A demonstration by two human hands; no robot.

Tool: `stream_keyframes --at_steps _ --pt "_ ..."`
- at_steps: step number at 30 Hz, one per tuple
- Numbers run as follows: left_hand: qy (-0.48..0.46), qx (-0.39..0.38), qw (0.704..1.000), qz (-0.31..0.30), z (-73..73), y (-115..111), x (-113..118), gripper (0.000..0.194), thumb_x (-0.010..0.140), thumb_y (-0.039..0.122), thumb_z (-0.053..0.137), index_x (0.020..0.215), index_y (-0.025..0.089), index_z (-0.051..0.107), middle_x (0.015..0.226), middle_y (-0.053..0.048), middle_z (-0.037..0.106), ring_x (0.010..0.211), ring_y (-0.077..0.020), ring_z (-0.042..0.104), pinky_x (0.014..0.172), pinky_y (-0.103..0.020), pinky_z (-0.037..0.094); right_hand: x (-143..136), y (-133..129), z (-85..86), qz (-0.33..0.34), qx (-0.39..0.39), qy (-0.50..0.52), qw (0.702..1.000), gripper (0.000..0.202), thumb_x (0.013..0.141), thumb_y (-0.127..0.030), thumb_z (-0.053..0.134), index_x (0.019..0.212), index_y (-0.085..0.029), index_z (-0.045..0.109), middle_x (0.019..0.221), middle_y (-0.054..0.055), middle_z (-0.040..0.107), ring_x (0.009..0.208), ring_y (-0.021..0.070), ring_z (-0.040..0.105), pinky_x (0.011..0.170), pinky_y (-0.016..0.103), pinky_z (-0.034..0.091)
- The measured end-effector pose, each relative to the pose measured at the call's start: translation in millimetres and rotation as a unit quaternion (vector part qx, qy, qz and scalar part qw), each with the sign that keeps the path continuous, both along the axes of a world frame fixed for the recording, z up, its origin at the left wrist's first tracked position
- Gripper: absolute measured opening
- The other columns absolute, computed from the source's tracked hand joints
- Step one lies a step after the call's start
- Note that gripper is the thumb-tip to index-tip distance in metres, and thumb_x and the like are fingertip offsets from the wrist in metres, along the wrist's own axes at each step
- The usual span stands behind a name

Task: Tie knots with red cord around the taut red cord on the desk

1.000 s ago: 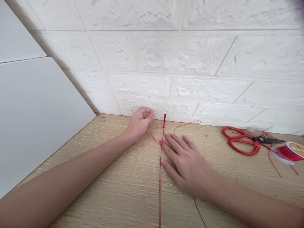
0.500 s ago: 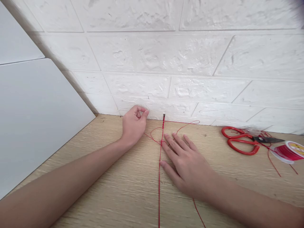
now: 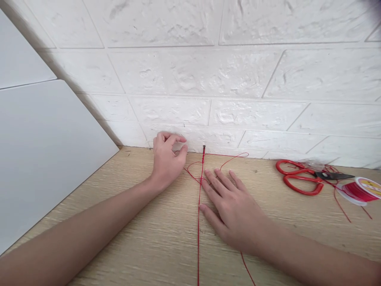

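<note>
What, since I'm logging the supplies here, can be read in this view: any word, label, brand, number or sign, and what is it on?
No text can be read for certain.
Yellow-and-white label on the end of the red thread spool: it bears small marks, too small and blurred to read.
Scissors: no lettering can be made out.

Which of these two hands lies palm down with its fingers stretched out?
The right hand, spread on the wooden table, thumb tip by the straight red thread. The left hand, by the wall, is curled, thumb and forefinger apart.
</note>
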State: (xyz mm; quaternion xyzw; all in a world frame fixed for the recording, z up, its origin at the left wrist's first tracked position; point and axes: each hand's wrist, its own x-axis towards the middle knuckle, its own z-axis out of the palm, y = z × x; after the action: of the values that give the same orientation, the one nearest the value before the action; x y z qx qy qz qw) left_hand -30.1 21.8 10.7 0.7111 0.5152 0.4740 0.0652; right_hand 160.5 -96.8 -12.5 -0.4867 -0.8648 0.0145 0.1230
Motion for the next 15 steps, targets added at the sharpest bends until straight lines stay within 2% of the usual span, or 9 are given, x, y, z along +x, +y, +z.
stream_keyframes --at_steps 4,8,11,15 --pt "0.058 -0.060 0.991 -0.108 18.0 -4.6 -2.0 0.008 0.085 0.021 0.061 0.087 0.019 0.068 0.082 -0.003 0.064 0.077 -0.0167 0.058 0.069 -0.030 0.047 0.2 0.4 -0.3 0.000 0.000 -0.001 1.000 0.060 0.104 -0.047 0.033 0.154 -0.016 0.039 0.161 0.013 0.034 0.147 0.0380 0.030 0.118 0.064 0.024" --pt "0.180 -0.174 0.944 -0.215 31.5 -0.6 -15.6 0.007 0.080 0.023 0.065 0.084 0.020 0.070 0.090 -0.004 0.068 0.083 -0.0193 0.060 0.071 -0.031 0.046 -0.4 0.4 -0.8 -0.001 -0.002 0.002 1.000 0.060 0.104 -0.047 0.032 0.155 -0.016 0.038 0.160 0.013 0.035 0.147 0.0375 0.030 0.118 0.063 0.024" --pt "0.243 -0.233 0.905 -0.261 29.4 4.1 -29.0 0.010 0.078 0.027 0.068 0.086 0.022 0.070 0.100 -0.004 0.068 0.090 -0.0214 0.061 0.075 -0.032 0.046 -1.0 0.2 -1.4 -0.002 -0.003 0.005 1.000 0.060 0.104 -0.047 0.031 0.155 -0.016 0.038 0.161 0.013 0.034 0.148 0.0371 0.029 0.119 0.062 0.023" --pt "0.243 -0.267 0.894 -0.266 19.1 8.5 -38.8 0.015 0.085 0.036 0.063 0.083 0.022 0.067 0.095 -0.004 0.066 0.084 -0.0199 0.060 0.070 -0.030 0.044 -1.1 0.5 -2.9 0.001 0.002 0.008 1.000 0.060 0.104 -0.047 0.032 0.155 -0.016 0.039 0.160 0.014 0.035 0.148 0.0368 0.029 0.119 0.062 0.024"
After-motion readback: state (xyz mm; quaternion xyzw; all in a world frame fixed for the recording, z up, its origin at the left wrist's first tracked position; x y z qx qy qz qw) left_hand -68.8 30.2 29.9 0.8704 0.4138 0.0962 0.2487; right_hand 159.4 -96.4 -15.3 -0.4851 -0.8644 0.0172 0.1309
